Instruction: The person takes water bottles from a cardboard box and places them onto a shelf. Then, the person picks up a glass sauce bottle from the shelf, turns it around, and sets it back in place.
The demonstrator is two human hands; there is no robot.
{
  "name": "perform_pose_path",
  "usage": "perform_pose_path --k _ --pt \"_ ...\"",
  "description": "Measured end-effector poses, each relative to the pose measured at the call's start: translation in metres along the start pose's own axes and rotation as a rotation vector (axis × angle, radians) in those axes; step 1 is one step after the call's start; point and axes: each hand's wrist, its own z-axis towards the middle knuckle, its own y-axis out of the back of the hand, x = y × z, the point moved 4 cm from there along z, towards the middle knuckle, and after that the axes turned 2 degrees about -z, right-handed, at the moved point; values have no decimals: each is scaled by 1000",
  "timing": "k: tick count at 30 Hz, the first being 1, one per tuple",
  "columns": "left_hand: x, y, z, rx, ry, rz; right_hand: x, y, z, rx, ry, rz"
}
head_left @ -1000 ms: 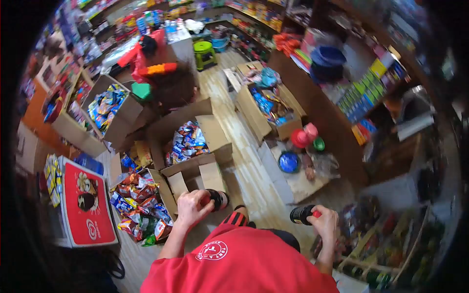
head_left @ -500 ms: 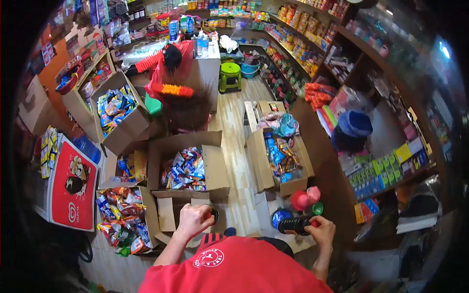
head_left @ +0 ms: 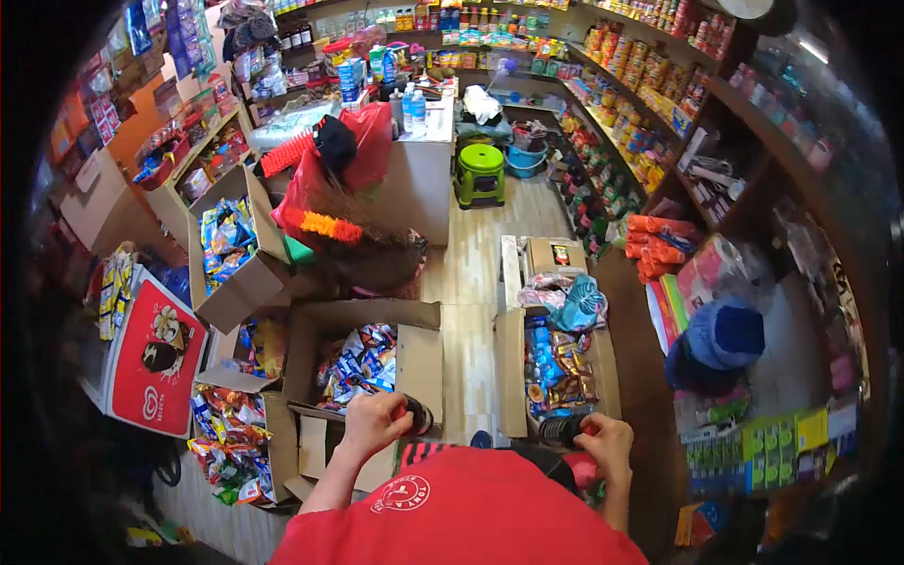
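Observation:
My left hand (head_left: 377, 424) is closed round the top end of a dark bottle (head_left: 421, 416), with a bit of red showing at the fingers. Beneath it is an open carton (head_left: 417, 363) of small snack packs. My right hand (head_left: 605, 443) grips a second dark bottle (head_left: 559, 430) by its neck end, and that bottle lies nearly level, pointing left. Just beyond it stands a carton (head_left: 511, 377) holding blue and brown packs. Pink and red rounded items (head_left: 582, 466) are partly hidden below my right hand.
More snack cartons (head_left: 254, 278) and a red ice cream box (head_left: 155, 363) line the left. A green stool (head_left: 480, 172) stands ahead in the wood-look aisle. Shelves with goods and a blue knit hat (head_left: 725, 334) are on the right. A white counter (head_left: 419, 179) stands beyond the cartons.
The view has tilted up and shifted, so the shop appears lower in the picture. Both hands still hold the dark bottles; the right one now appears over the near edge of the right carton.

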Motion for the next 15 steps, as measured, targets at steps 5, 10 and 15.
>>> perform_pose_path --k 5,10,15 --pt "-5 -2 71 -50 22 52 2 2 84 1 85 5" --pt "1 -8 165 -25 -127 124 1 1 164 66 12 107" --pt "30 -20 264 73 -166 94 7 -18 248 46 43 76"
